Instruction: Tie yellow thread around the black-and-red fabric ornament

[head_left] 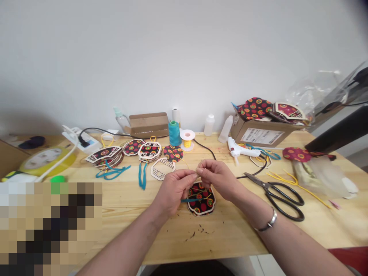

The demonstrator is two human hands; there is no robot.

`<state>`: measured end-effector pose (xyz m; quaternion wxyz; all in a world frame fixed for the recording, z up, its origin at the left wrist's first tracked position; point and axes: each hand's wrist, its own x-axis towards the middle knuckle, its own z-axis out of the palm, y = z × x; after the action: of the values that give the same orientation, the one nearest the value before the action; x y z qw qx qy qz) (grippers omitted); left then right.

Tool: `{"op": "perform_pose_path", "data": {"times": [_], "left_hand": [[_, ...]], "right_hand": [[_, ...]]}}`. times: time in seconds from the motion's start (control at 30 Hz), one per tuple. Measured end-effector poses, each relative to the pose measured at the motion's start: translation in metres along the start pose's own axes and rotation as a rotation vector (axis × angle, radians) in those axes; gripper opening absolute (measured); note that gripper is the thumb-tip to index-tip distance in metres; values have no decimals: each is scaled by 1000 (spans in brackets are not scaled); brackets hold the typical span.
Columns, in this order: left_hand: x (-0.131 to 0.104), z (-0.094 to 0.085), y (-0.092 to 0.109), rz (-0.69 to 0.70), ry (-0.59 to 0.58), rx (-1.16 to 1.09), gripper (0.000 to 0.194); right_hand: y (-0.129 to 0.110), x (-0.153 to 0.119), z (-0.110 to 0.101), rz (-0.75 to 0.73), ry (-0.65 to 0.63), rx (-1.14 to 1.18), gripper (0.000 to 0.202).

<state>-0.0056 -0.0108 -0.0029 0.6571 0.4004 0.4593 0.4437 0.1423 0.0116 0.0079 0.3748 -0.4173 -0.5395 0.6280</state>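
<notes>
My left hand (176,189) and my right hand (217,178) meet fingertip to fingertip above the table, both closed in a pinch. Thin yellow cord (185,163) runs from the spool (187,135) toward the fingers; the pinched part is mostly hidden. Under the hands lies a scalloped ornament (199,209) of black and red patterned fabric with a pale rim. Yellow strands and a blue cord (188,200) cross its face, partly covered by my left hand. Just beyond my left hand is a pale openwork frame (157,168).
Black-handled scissors (268,188) lie right of my right forearm, near a white glue gun (243,149) and its cable. Behind stand a teal thread cone (174,134), bottles (209,124) and a carton (258,132). Finished-looking ornaments (149,150) and a tape roll (47,161) sit left.
</notes>
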Motion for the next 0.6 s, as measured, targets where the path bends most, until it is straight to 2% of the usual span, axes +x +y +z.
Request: {"op": "perform_pose_path", "data": {"times": [0.33, 0.6], "left_hand": [[0, 0, 0, -5, -21, 2, 26], [-1, 1, 2, 7, 0, 48, 24]], "right_hand": [[-3, 0, -3, -18, 53, -102, 28], [-2, 1, -3, -37, 46, -106, 28]]}}
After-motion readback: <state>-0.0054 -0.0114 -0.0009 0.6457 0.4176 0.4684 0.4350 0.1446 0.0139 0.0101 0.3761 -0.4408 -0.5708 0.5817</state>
